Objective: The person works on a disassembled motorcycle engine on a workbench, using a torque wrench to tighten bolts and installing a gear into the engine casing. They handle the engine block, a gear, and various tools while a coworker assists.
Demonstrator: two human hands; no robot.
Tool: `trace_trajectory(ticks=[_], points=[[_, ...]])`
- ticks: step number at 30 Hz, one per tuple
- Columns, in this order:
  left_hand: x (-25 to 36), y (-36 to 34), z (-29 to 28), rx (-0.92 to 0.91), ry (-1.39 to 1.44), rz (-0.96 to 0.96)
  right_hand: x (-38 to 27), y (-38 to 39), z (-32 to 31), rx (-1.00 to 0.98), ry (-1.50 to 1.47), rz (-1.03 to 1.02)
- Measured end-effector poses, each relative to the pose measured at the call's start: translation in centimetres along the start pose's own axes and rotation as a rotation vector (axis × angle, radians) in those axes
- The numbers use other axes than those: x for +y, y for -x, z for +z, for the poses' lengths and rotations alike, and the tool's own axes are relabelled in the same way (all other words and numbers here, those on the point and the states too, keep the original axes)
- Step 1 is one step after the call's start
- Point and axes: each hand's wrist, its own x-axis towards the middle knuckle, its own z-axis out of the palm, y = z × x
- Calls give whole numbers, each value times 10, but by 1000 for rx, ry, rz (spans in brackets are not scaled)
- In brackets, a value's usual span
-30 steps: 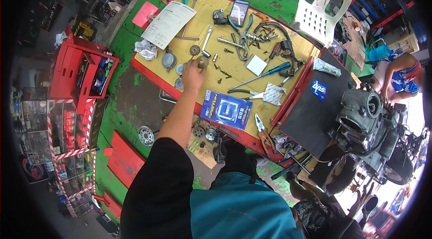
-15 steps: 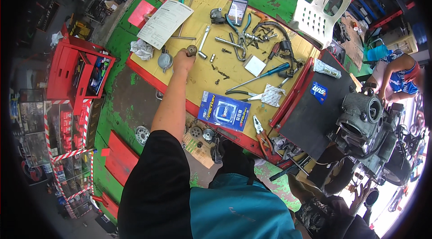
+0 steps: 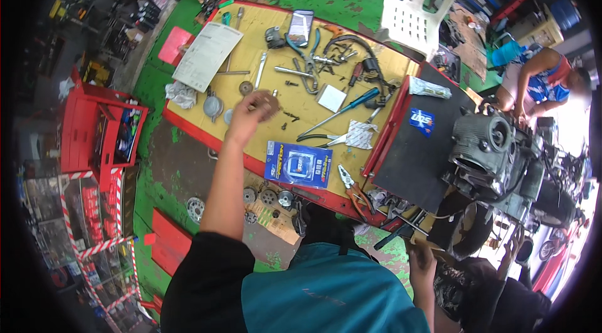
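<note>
My left hand (image 3: 242,118) reaches over the yellow table top, its fingers bent around a flat, round, brownish part (image 3: 268,105) that is blurred. Just beyond the hand, a small round metal part (image 3: 246,88) lies on the table. On the hand's left sit a grey piston-like part (image 3: 213,106) and a crumpled white cloth (image 3: 181,95). A wrench (image 3: 260,70) lies beyond it, and several small bolts (image 3: 288,117) lie to its right. A blue blister pack (image 3: 298,165) rests near the table's front edge. My right hand is out of view.
Pliers, a blue screwdriver (image 3: 345,111), a phone (image 3: 301,27) and a paper sheet (image 3: 207,55) cover the table. An engine (image 3: 489,145) stands at right by a seated person (image 3: 539,79). Another person (image 3: 464,289) is close at lower right. A white chair (image 3: 417,10) stands behind.
My left hand has let go of the small round metal part, which now lies on the table, and has drawn back nearer with the brownish part. The whole view has shifted slightly.
</note>
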Motion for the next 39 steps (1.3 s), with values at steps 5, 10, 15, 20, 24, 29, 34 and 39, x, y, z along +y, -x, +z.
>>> trace_trajectory(ticks=[5, 10, 15, 20, 24, 29, 34, 39], points=[[42, 113, 140, -547, 33, 15, -100, -49, 8, -45, -163, -307], [67, 190, 223, -742, 68, 3, -147, -55, 9, -61, -465, -281], [96, 199, 257, -884, 32, 17, -104, -38, -3, 78, -804, -224], [132, 172, 309, -557, -731, 801, -70, -18, -20, 243, -966, -184], [116, 153, 330, -280, -871, 1227, -58, -3, -25, 270, -1046, -194], [122, 148, 334, -266, -1118, 1362, -31, 14, -19, 285, -1067, -185], [123, 146, 337, -276, -1257, 1461, -18, 24, -22, 269, -1123, -207], [133, 154, 335, -308, -1191, 1551, -13, 32, -34, 278, -1151, -220]])
